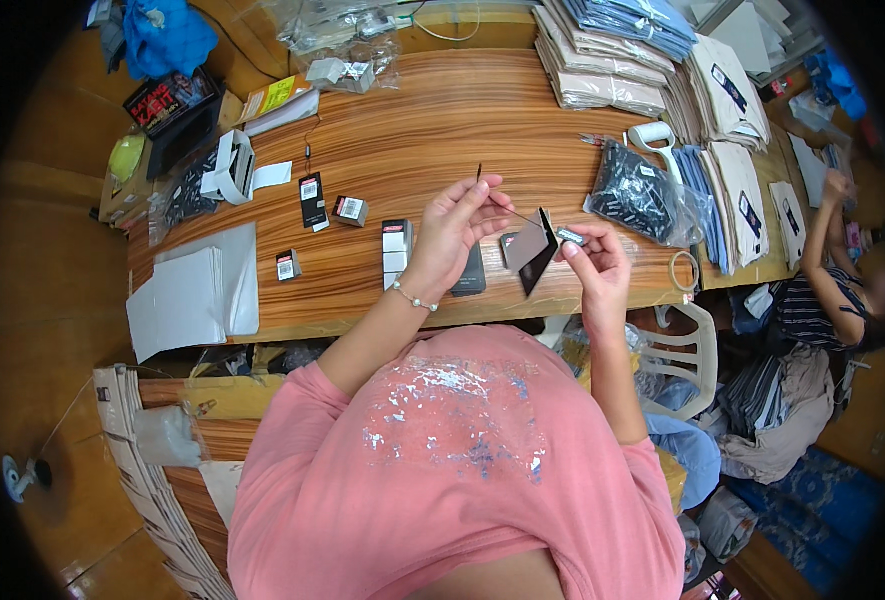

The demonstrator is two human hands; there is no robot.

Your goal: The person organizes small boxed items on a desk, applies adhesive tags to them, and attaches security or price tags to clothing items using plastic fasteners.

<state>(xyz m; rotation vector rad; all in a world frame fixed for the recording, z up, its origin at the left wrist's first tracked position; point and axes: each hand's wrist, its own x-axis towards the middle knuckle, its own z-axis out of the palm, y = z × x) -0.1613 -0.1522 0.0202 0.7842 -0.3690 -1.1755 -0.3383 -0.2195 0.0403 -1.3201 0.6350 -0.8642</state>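
Note:
My left hand [452, 225], a beaded bracelet at its wrist, pinches a thin dark string [507, 209] above the table's near edge. The string slants to the right toward some hang tags [536, 262], which hang tilted between my hands, one side black and another pale. Between the thumb and fingers of my right hand [602, 270] is a small grey piece [569, 237], perhaps the string's seal; its exact kind is too small to tell. Below my left hand lie a stack of black tags [470, 272] and a stack with white labels [396, 243].
Small labelled stacks [350, 209] and a black hang tag [312, 200] lie left on the wooden table [412, 110]. White sheets [192, 290] are at the left edge. Rightward are a bag of black seals [642, 195], a tagging tool [652, 135] and folded garments [602, 75]. Another person [832, 290] sits far right.

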